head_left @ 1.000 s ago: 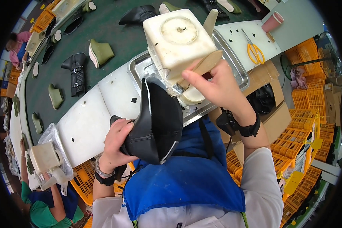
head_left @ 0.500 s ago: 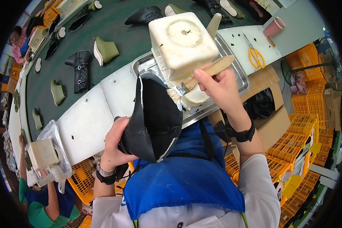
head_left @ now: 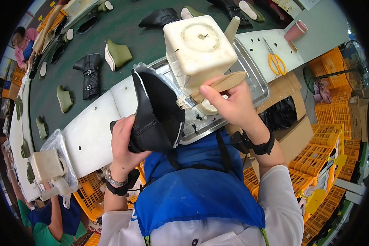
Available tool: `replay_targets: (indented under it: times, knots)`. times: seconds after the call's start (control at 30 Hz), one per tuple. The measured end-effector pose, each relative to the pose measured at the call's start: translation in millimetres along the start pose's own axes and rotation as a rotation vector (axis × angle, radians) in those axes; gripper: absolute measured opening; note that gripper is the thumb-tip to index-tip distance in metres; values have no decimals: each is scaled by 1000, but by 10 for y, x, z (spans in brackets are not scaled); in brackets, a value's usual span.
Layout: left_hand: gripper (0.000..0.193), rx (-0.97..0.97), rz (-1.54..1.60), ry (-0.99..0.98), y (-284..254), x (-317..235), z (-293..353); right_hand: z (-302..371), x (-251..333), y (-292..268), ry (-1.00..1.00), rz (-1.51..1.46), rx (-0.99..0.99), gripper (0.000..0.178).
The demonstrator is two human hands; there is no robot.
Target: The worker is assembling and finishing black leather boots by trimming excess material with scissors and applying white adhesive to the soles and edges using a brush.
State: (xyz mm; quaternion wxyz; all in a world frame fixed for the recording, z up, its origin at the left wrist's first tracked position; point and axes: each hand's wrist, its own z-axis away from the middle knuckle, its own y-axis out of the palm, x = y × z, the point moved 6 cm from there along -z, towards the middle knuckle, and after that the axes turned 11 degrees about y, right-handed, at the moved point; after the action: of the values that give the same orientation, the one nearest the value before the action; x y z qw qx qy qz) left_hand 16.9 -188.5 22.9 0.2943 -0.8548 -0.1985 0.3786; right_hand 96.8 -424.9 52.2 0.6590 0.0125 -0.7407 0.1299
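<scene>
My left hand (head_left: 125, 147) is wrapped round a black boot (head_left: 151, 135), held tilted with its wide opening facing up and showing pale edging along the rim. My right hand (head_left: 235, 104) grips a flat brush (head_left: 225, 82) by its wooden handle. Its pale bristles are at the boot's right rim; whether they touch it I cannot tell. Just beyond the brush stands a whitish plastic jug-like container (head_left: 199, 49) with a round mark on top and a pale spout-like part low down, partly hidden by my hand. A metal tray (head_left: 256, 78) lies under it.
Green wedge boots (head_left: 119, 55) and black boots (head_left: 90, 78) lie on the dark green belt (head_left: 110, 24). Orange-handled scissors (head_left: 276, 61) and a pink cup (head_left: 296, 30) are at right. Orange crates (head_left: 311, 160) and a carton (head_left: 299, 135) stand beside me. A co-worker in green (head_left: 49, 225) is at lower left.
The boot has moved up and left and turned in my left hand. My right hand has carried the brush slightly left and down. The shoes on the belt have shifted slightly right.
</scene>
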Motion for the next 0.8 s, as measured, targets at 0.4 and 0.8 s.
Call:
replay_targets:
  times: [0.4, 0.8]
  knots:
    - [80, -55, -267, 31, -15, -67, -75, 121, -206, 136, 122, -185, -71, 11]
    - [83, 12, -208, 82, -9, -80, -13, 65, 97, 164, -319, 204, -212, 3]
